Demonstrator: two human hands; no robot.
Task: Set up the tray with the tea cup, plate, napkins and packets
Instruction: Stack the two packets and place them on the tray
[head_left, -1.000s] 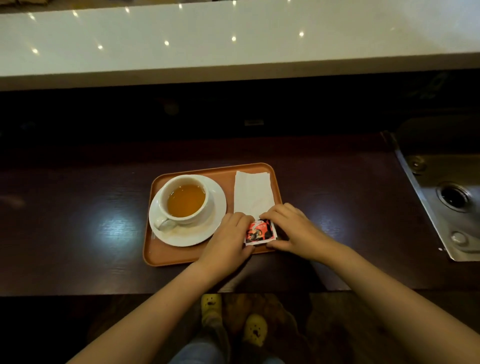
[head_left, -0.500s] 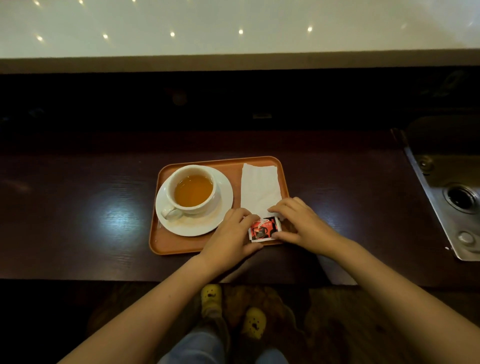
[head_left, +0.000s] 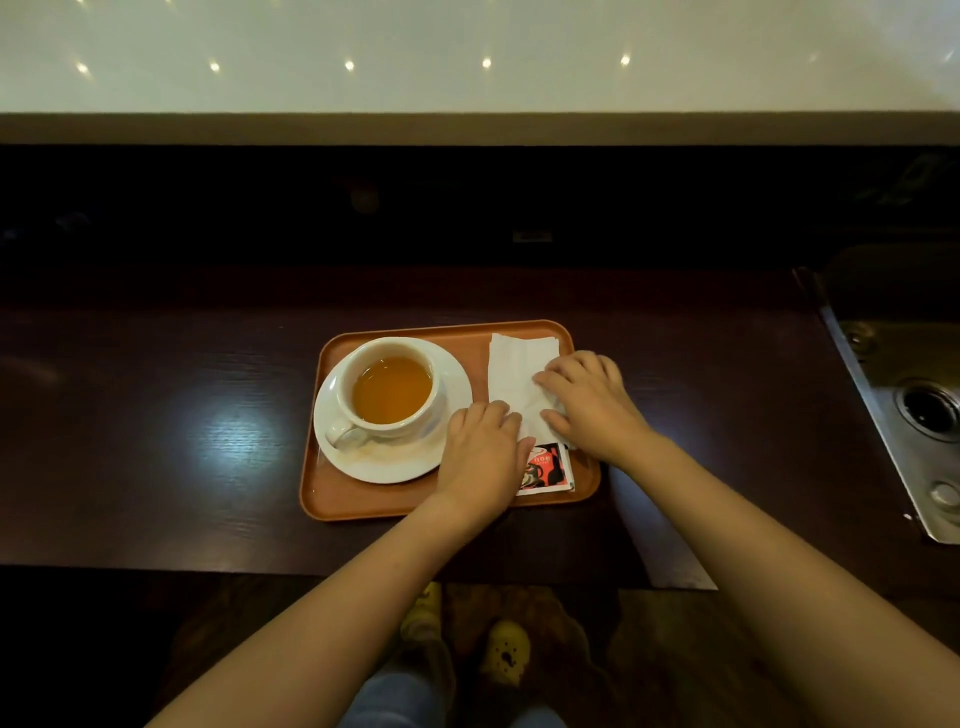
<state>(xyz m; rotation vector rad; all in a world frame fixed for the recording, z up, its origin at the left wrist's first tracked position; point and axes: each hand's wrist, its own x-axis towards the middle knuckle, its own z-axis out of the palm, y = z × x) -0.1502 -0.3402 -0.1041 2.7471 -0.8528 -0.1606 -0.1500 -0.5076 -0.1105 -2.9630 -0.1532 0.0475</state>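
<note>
An orange tray (head_left: 374, 499) lies on the dark wooden counter. On its left half a white cup (head_left: 387, 387) of amber tea stands on a white plate (head_left: 452, 384). White napkins (head_left: 511, 371) lie along the tray's right side. A red and black packet (head_left: 545, 467) rests flat below them at the tray's near right corner. My left hand (head_left: 480, 457) lies palm down between plate and packet, fingertips on the napkins' lower left edge. My right hand (head_left: 589, 402) presses flat on the napkins' right side, fingers spread.
A steel sink (head_left: 914, 395) with a round drain is set into the counter at the right. A pale raised counter (head_left: 467, 67) runs along the back. The counter's near edge is just below the tray, with feet in yellow shoes (head_left: 506, 649) on the floor.
Both hands have left the packet and moved up onto the napkins. The packet now lies flat on the tray's near right corner.
</note>
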